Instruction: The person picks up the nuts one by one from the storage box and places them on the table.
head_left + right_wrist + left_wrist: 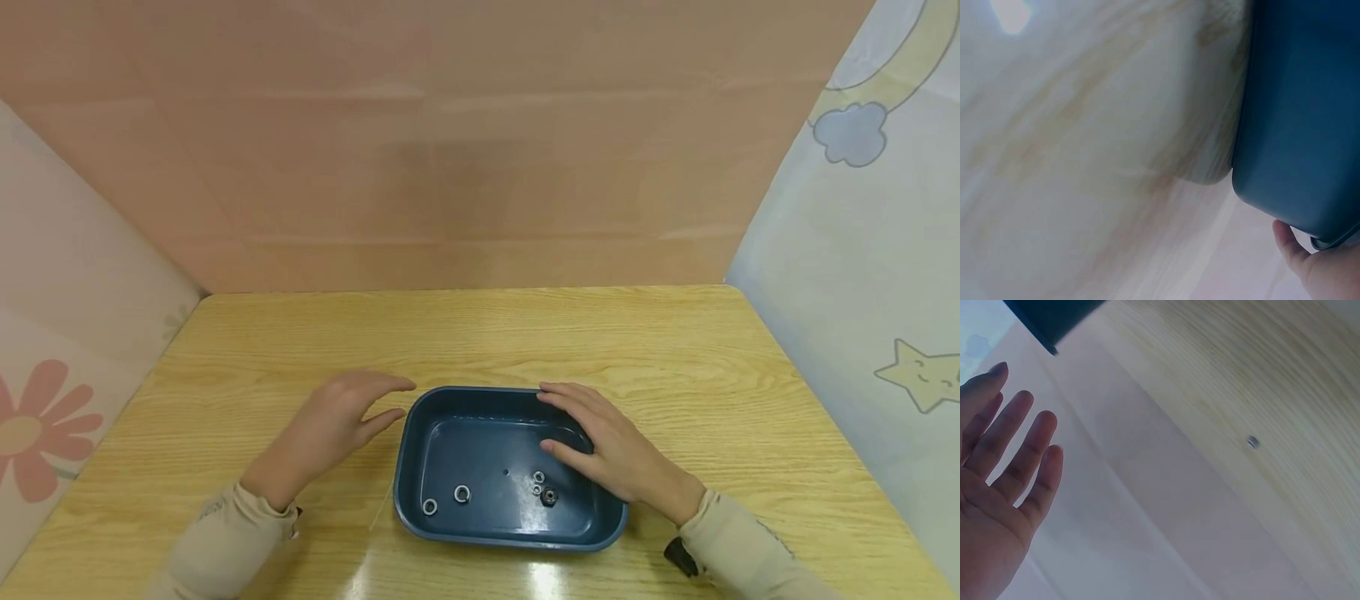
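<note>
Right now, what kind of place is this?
Probably a small screened-off tabletop workspace, though the wider room isn't visible. Signs: a wood-grain table, a plain brownish backdrop behind it, and pale side panels printed with a star and a flower.

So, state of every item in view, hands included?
Blue tray: upright, open-topped, five metal pieces inside.
Two metal rings: loose in the tray's left part, apart.
Two small nuts: loose in its right part, close together.
Dark nut: beside the small nuts.
Small metal piece: on the table, blurred.
Left hand: open, clear of the tray.
Right hand: over the tray's right side, fingers extended.
</note>
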The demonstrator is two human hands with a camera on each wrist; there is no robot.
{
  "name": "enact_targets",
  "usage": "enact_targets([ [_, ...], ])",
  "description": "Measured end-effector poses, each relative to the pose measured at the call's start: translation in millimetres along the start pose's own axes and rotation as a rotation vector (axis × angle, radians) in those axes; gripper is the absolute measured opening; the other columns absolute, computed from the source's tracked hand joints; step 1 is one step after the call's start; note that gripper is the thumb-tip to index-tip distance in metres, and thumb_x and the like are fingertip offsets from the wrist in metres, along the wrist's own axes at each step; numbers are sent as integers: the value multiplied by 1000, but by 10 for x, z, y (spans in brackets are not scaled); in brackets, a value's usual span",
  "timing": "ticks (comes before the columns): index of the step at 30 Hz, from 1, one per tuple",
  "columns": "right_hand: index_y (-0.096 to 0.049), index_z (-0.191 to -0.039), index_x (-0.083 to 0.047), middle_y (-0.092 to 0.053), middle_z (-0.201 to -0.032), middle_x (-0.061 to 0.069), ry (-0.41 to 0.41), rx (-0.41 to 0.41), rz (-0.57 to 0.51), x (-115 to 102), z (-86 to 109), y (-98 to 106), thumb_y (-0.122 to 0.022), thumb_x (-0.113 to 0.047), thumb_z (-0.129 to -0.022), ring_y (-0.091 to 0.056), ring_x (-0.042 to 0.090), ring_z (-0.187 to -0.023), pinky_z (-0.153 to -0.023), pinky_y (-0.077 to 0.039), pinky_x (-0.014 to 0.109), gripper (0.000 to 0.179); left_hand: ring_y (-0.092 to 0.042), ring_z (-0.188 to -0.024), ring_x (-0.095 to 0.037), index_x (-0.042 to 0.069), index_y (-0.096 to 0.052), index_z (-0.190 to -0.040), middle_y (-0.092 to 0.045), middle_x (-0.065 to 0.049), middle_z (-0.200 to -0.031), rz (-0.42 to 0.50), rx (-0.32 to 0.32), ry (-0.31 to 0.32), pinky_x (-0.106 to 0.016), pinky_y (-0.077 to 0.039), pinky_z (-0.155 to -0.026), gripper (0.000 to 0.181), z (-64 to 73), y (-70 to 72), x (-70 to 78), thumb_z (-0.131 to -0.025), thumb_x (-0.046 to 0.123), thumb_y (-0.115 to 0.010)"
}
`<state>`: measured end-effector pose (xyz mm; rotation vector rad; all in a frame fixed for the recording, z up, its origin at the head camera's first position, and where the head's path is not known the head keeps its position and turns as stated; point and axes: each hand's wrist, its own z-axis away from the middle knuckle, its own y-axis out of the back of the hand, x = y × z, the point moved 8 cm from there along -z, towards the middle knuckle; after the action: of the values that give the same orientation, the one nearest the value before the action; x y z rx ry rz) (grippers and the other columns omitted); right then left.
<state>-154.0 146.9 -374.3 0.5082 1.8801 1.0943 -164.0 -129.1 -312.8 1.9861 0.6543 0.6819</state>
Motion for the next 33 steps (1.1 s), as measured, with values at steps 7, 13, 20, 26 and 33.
enact_targets([
  [7, -50, -144, -18, -45, -153, -1, 7, 3, 3, -11, -10, 9, -67, -43, -93, -41, 27, -142, -111, -38, 55, 60, -71, -96, -16, 11, -73, -114, -76, 0, -107, 43, -46, -26, -36, -58, -84, 38, -62, -51, 194, -78, 14, -84],
  [13, -50, -144, -19, -46, -153, -2, 13, 7, 6, -9, -9, 11, -67, -44, -93, -41, 25, -141, -111, -38, 54, 59, -71, -95, -14, 12, -72, -116, -75, 2, -108, 61, -85, -57, -36, -57, -85, 41, -83, -122, 313, -78, 15, -84],
  [20, -50, -144, -21, -46, -153, -2, 11, 6, 5, -17, -9, 1, -69, -41, -92, -41, 25, -142, -112, -38, 54, 59, -69, -93, -15, 12, -69, -120, -75, 1, -110, 64, -169, -83, -33, -57, -80, 41, -80, -241, 422, -81, 16, -82],
  [26, -49, -144, -22, -45, -153, -2, 10, 1, 4, -22, -6, 3, -67, -43, -93, -41, 26, -142, -112, -38, 55, 59, -69, -97, -14, 12, -69, -121, -75, 1, -109, 68, -217, -88, -34, -57, -85, 42, -62, -347, 481, -82, 17, -82],
  [33, -50, -144, -22, -45, -153, -1, 8, -1, 5, -18, -8, 5, -67, -44, -93, -41, 26, -142, -111, -38, 55, 58, -67, -97, -13, 12, -69, -122, -75, 1, -110, 95, -268, -85, -32, -56, -84, 43, -37, -466, 523, -82, 19, -81],
])
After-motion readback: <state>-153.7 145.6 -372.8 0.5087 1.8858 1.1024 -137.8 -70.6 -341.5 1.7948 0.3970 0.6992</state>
